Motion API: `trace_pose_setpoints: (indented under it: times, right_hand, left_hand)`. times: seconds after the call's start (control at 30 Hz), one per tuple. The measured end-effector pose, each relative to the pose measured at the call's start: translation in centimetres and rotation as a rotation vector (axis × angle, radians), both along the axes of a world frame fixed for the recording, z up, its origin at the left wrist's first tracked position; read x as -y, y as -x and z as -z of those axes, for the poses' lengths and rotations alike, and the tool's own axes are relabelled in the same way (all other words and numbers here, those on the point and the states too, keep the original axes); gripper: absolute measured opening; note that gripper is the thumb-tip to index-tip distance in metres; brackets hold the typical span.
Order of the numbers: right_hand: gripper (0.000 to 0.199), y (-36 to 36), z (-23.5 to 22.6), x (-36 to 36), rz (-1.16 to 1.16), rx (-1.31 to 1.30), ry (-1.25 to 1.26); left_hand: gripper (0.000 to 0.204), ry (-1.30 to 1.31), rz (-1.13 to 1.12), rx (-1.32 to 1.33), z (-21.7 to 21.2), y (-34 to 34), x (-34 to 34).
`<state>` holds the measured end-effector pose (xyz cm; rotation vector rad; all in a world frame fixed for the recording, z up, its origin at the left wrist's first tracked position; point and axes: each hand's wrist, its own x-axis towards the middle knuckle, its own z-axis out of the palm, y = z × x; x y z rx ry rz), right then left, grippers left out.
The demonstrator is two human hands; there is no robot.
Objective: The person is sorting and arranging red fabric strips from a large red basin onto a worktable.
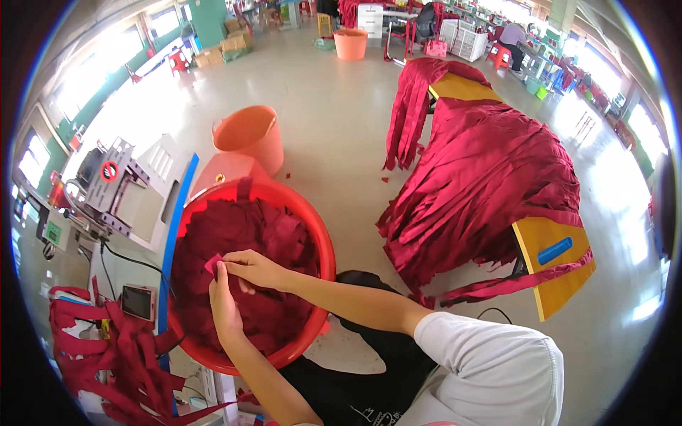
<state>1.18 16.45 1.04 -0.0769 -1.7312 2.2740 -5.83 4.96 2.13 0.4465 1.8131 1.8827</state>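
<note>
- Where the tabletop's near left corner shows, a heap of dark red fabric strips [117, 355] hangs over its edge, with a small phone-like device [138, 302] lying just beside them.
- Further back along the left edge stands a grey sewing machine [114, 188], its cable running toward the near edge.
- Against the tabletop's right edge sits a red plastic tub [323, 248], full of dark red cloth pieces.
- Over the tub, the left hand [224, 305] has its grip pinched shut on a small red cloth piece [212, 265], held up just above the pile.
- The right hand [256, 270] meets it from the right, its grip narrow, fingertips closed on the same piece.
- Judged from this, one piece is being picked out and straightened between both hands; the next move calls for a steady pinch at its edges so it lifts free of its neighbours.
- Behind the tub is an orange bucket [249, 135] on the floor; to the right, long red strips [483, 184] drape over a yellow bench [561, 280].
</note>
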Motion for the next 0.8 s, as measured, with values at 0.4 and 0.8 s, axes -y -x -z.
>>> trace_pose_setpoints:
  times: [0.4, 0.8]
  right_hand:
    - [0.046, -0.6, 0.4, -0.7, -0.195, 0.031, -0.317]
    - [0.032, -1.2, 1.7, -0.8, -0.504, 0.100, -0.352]
  left_hand:
    - [0.034, -0.498, -0.300, 0.209, -0.1, -0.2, 0.8]
    - [0.018, -0.936, 0.066, 0.561, 0.7, 1.6, 3.3]
